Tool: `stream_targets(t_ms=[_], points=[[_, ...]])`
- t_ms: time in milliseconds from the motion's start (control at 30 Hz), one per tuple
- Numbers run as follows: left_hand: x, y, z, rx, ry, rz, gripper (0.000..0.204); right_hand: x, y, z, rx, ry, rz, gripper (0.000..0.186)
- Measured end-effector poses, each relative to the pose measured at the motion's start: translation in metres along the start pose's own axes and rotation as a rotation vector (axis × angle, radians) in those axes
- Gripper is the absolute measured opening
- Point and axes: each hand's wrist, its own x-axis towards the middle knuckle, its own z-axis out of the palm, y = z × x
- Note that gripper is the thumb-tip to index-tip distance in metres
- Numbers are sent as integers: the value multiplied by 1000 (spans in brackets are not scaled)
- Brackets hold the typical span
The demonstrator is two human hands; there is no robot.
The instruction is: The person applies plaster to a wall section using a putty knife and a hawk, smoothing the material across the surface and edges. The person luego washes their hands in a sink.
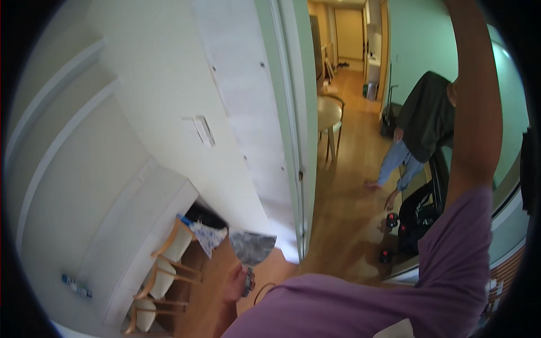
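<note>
Low in the view, my left hand (235, 285) is closed round the handle of a wide putty knife (252, 247). Its blade points upward and is smeared with grey. The blade stands in front of the white wall panel and the floor. My right arm (478, 101) is raised along the right side, and its hand is beyond the top of the view. A white strip panel (239, 73) with several dark screw spots runs down the wall edge. A white wall fitting (203, 131) sits to its left.
Several wooden chairs (163, 279) stand by a white cabinet (143, 203) at lower left, with a blue-and-white cloth (209, 238) near them. At right, another person (425, 121) bends beside a black bag (417, 225). A round table (329, 112) stands in the hallway.
</note>
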Motion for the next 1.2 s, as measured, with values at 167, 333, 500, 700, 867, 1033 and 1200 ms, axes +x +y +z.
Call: stream_targets(t_ms=[167,333,500,700,867,1033,1200], points=[[-6,55,42,-193,-497,-121,47,-295,-63,131,196,-609,-313,45],[6,70,109,-171,-657,-126,52,-406,-90,140,347,-708,-167,53],[-22,53,116,-106,-451,40,51,-459,-62,128,279,-811,11,54],[-44,78,78,-196,-272,335,51,-630,-63,218,463,-989,1189,38],[-55,74,50,-148,-12,264,55,-739,-82,368,928,-540,1830,35],[-66,71,16,-57,31,160,56,-769,-68,437,855,-699,2179,32],[-78,67,-17,-3,110,49,53,-774,-68,464,839,-701,2161,31]])
